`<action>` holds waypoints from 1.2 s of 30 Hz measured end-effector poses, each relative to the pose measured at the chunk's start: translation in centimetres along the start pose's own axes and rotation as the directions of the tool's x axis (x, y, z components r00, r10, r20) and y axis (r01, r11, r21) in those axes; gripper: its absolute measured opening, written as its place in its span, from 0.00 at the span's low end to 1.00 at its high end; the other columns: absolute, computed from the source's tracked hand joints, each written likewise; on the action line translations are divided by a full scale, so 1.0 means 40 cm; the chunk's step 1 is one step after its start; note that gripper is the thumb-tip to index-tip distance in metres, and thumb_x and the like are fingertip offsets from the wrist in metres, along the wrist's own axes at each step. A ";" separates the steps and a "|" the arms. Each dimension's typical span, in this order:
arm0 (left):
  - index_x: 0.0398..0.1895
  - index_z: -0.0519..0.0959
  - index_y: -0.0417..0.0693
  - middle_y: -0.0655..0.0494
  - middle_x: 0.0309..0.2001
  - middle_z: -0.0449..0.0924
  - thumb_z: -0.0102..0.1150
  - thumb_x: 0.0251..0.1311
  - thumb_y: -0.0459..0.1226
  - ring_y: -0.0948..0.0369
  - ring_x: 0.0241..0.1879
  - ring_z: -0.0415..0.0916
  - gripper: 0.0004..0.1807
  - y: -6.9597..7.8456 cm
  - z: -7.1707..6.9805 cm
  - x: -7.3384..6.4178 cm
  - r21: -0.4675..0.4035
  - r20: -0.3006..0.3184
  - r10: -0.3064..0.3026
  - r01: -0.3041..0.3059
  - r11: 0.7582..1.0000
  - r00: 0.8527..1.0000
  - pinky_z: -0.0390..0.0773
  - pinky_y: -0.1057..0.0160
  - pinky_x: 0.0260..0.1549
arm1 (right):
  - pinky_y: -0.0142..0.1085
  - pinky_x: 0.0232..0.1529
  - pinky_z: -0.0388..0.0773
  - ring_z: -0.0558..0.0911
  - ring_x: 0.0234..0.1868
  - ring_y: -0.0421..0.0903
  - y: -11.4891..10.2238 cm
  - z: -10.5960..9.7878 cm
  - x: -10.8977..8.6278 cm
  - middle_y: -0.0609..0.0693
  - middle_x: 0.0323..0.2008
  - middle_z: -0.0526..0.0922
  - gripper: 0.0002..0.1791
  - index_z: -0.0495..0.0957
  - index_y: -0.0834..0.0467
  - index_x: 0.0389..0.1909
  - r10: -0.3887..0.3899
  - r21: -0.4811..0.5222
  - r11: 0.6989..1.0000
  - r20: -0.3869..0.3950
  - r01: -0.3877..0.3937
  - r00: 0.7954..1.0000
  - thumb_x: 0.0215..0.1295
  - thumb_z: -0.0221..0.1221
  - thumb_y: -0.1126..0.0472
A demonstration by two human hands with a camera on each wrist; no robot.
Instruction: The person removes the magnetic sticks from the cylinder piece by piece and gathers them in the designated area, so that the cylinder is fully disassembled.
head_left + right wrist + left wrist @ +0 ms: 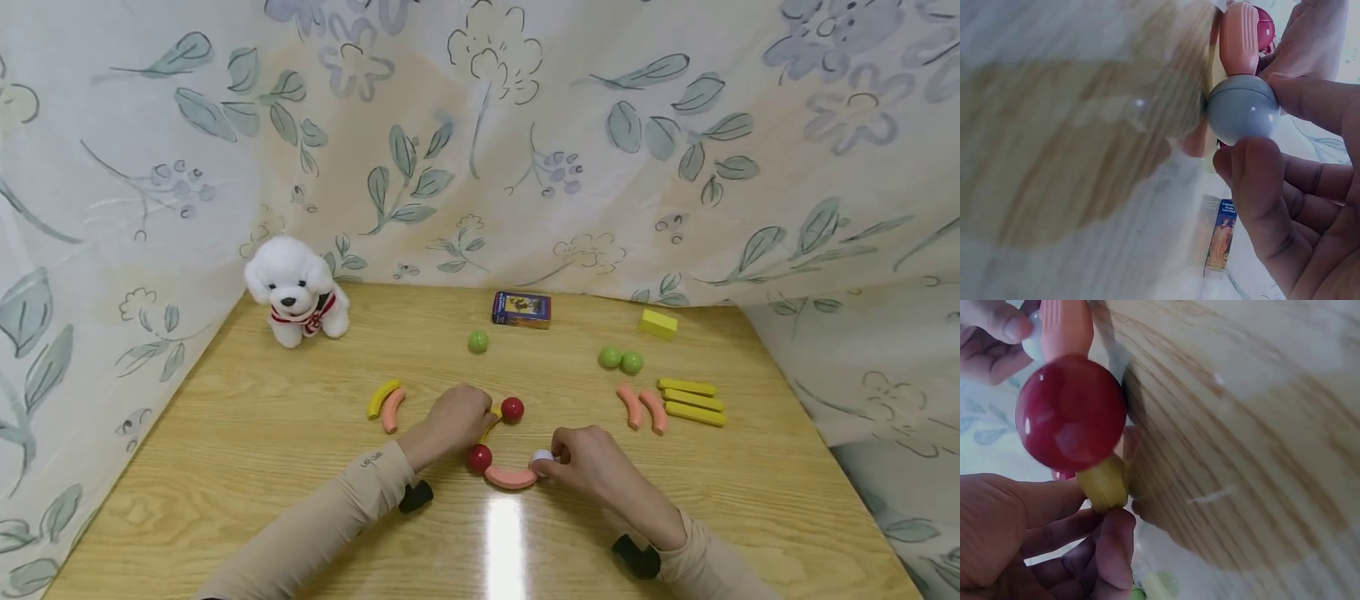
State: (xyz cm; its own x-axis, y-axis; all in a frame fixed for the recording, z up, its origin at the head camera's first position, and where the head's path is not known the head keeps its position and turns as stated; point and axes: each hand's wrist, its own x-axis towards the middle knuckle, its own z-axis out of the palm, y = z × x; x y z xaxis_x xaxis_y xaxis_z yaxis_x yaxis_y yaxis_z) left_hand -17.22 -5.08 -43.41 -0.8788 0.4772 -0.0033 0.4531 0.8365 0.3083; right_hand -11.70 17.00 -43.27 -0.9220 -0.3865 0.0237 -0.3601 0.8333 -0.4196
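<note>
With thumb and fingers, my left hand pinches a yellow rod that lies between two red balls. The nearer red ball touches the rod's near end; the farther red ball sits by its far end. From the nearer ball a curved pink piece runs right to a white ball. My right hand holds that white ball between thumb and fingertips, against the pink piece's end. Part of the yellow rod is hidden by my left fingers.
To the left lie a yellow curved piece and a pink one. At right are pink curves, yellow rods and green balls. Farther back stand a plush dog, card box, green ball and yellow block.
</note>
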 end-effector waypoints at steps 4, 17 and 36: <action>0.17 0.77 0.46 0.59 0.17 0.69 0.60 0.65 0.41 0.64 0.20 0.64 0.17 0.001 0.004 0.003 0.007 0.001 0.023 -0.023 1.000 1.000 0.64 0.67 0.20 | 0.26 0.21 0.65 0.68 0.18 0.33 -0.003 -0.002 -0.003 0.39 0.16 0.74 0.16 0.79 0.52 0.24 0.004 -0.006 1.000 -0.004 -0.004 1.000 0.56 0.68 0.45; 0.23 0.75 0.46 0.55 0.23 0.73 0.63 0.61 0.42 0.62 0.24 0.67 0.13 0.005 -0.002 0.004 0.029 -0.006 0.021 -0.021 0.999 1.000 0.67 0.65 0.22 | 0.33 0.34 0.78 0.80 0.33 0.41 -0.014 0.011 -0.017 0.46 0.34 0.82 0.16 0.84 0.55 0.36 -0.248 -0.169 0.960 -0.137 0.224 0.959 0.51 0.72 0.49; 0.74 0.60 0.52 0.57 0.21 0.70 0.60 0.59 0.34 0.66 0.14 0.59 0.38 -0.004 -0.019 -0.022 -0.101 0.179 0.018 0.000 0.995 0.984 0.59 0.70 0.14 | 0.32 0.29 0.77 0.79 0.29 0.42 0.006 0.027 -0.001 0.49 0.34 0.78 0.17 0.83 0.57 0.35 -0.326 -0.245 0.935 -0.300 0.258 0.896 0.42 0.75 0.72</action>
State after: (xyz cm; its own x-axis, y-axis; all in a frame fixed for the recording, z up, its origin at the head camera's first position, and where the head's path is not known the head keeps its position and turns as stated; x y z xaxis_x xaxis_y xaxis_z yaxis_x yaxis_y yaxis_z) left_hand -16.65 -5.84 -42.74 -0.8294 0.5327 -0.1683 0.4353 0.8051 0.4029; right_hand -11.61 16.79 -44.35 -0.7519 -0.4994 0.4304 -0.6092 0.7759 -0.1640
